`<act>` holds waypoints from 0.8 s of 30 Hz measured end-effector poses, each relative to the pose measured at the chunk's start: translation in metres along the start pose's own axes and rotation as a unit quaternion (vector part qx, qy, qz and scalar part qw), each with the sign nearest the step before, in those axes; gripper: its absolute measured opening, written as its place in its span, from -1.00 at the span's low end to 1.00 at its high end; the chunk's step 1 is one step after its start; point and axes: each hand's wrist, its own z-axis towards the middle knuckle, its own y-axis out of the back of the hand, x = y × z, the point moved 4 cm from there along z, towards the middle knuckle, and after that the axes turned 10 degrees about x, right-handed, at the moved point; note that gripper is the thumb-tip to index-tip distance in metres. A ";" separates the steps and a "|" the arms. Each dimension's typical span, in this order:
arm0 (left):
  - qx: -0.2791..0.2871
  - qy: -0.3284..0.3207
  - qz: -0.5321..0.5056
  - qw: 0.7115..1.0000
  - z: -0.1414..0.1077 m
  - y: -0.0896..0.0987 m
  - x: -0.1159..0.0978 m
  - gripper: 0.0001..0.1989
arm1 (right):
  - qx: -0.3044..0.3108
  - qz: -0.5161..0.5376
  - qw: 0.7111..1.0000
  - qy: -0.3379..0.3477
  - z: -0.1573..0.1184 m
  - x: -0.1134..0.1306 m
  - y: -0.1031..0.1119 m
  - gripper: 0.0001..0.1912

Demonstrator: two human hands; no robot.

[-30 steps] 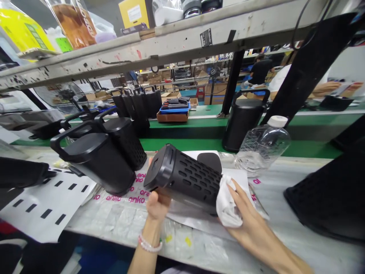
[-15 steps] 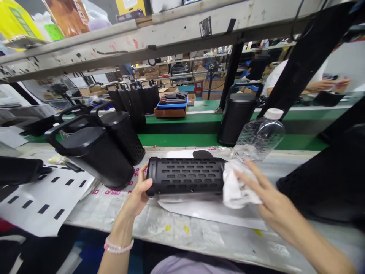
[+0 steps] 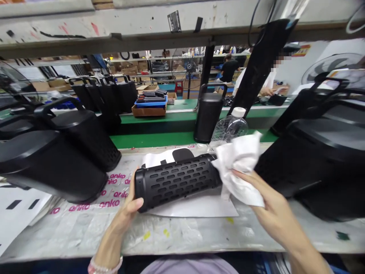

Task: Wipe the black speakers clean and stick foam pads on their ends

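Note:
A black speaker housing with a slotted grille lies on its side, tilted with its right end farther back. My left hand grips its left end, thumb on the near side and fingers behind. In my right hand a crumpled white cloth is bunched against the housing's right end, hiding that end and most of my fingertips. Under the housing lies a white sheet with black patches. Just behind the cloth stands a clear plastic bottle with a white cap, partly covered by it.
Tall black speakers with handles stand at the left and right; another speaker is behind the bottle. A cardboard box sits beyond the green strip. A shelf beam crosses overhead. Co-workers are in the background.
The view has swung right. The housing has tipped from level to slanted, its right end raised or farther back. The cloth, still in my right hand, has spread upward over that end.

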 end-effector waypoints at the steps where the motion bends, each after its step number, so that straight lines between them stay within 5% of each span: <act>1: -0.017 -0.008 0.011 1.000 -0.002 -0.001 0.001 -0.16 | 0.023 -0.015 0.999 0.026 0.008 0.002 -0.012 -0.52; 7: -0.071 -0.061 0.091 0.991 -0.007 -0.011 -0.006 -0.21 | 0.051 -0.187 0.976 0.101 0.047 0.031 -0.069 -0.41; 10: -0.084 -0.051 0.094 0.991 -0.006 -0.006 -0.006 -0.24 | 0.029 -0.220 0.968 0.122 0.023 0.045 -0.070 -0.29; 13: -0.103 -0.022 0.072 0.992 -0.004 0.003 -0.002 -0.18 | 0.081 -0.168 0.973 0.134 -0.023 0.040 -0.059 -0.31; 16: -0.107 0.002 0.048 0.993 -0.005 0.007 0.001 -0.10 | 0.118 -0.061 0.991 0.009 -0.057 0.009 -0.037 -0.50; 20: -0.104 0.015 0.045 0.993 -0.008 0.004 -0.003 0.01 | 0.041 0.041 0.975 -0.215 -0.070 -0.033 -0.005 -0.53; 24: -0.097 0.007 0.053 0.994 -0.008 -0.003 -0.010 0.10 | -0.043 0.230 0.932 -0.277 -0.064 -0.040 0.008 -0.49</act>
